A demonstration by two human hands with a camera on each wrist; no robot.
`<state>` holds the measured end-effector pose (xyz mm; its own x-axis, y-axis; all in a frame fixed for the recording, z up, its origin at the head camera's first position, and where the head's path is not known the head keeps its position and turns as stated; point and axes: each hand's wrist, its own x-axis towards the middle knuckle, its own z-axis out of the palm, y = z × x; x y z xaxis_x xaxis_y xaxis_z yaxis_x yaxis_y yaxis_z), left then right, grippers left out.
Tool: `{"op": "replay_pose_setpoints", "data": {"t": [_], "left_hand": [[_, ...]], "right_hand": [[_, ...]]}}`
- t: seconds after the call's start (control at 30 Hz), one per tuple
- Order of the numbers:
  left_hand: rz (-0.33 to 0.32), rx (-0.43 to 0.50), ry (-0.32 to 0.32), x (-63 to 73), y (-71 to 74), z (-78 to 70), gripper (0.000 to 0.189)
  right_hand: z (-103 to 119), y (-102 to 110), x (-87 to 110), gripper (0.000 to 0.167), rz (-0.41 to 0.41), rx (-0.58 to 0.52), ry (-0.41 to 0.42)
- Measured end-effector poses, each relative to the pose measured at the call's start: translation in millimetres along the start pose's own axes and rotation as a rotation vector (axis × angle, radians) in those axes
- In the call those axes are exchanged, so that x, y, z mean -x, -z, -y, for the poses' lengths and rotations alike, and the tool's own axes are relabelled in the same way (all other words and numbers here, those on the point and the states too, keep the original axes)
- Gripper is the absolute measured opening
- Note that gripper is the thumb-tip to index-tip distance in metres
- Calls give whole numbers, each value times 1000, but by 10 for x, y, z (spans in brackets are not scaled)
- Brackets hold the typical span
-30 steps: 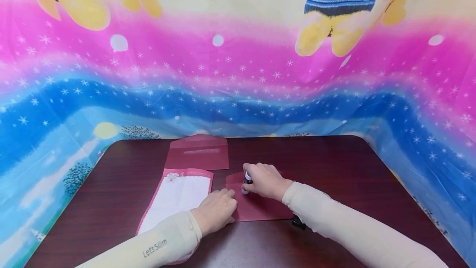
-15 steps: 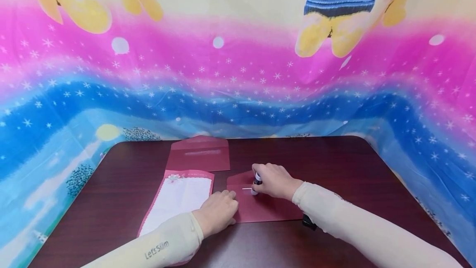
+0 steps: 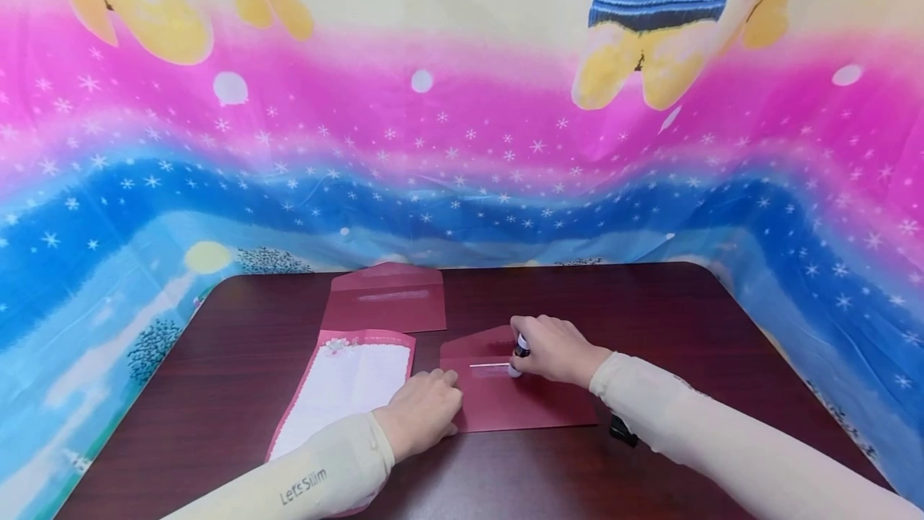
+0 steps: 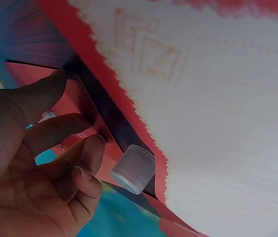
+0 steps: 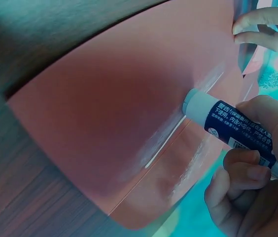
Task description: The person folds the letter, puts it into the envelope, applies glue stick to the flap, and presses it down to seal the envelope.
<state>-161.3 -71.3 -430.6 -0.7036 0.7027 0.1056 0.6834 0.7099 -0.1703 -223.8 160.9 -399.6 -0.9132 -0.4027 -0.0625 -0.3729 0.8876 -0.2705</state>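
Note:
My right hand (image 3: pixel 559 349) grips a glue stick (image 5: pixel 235 123) with a dark blue label, its white end down on a red envelope (image 3: pixel 523 408). The envelope lies with its flap spread away from me. A whitish glue streak (image 3: pixel 488 366) runs along it just below the flap fold, up to the stick's tip. At the envelope's left edge, my left hand (image 3: pixel 424 409) rests with its fingertips on the paper. Close by its fingers, a translucent cap (image 4: pixel 134 169) shows in the left wrist view; the hand hides it in the head view.
Left of the envelope lies a white letter sheet (image 3: pixel 354 383) with a red border, partly under my left forearm. A second red envelope (image 3: pixel 382 313), also streaked with glue, lies behind it. A patterned cloth (image 3: pixel 462 143) hangs beyond the dark wooden table (image 3: pixel 613 295).
My right hand has slid the glue stick rightward across the envelope, and the whitish streak behind it has grown longer. The left hand has stayed at the envelope's edge.

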Motion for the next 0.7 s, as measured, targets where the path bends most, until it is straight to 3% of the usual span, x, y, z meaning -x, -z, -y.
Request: {"op": "replay_pose_setpoints", "data": {"t": [0.7], "left_hand": [[-2, -8, -5, 4, -12, 5, 24]], "right_hand": [[-331, 89, 182, 27, -31, 19, -24]]}}
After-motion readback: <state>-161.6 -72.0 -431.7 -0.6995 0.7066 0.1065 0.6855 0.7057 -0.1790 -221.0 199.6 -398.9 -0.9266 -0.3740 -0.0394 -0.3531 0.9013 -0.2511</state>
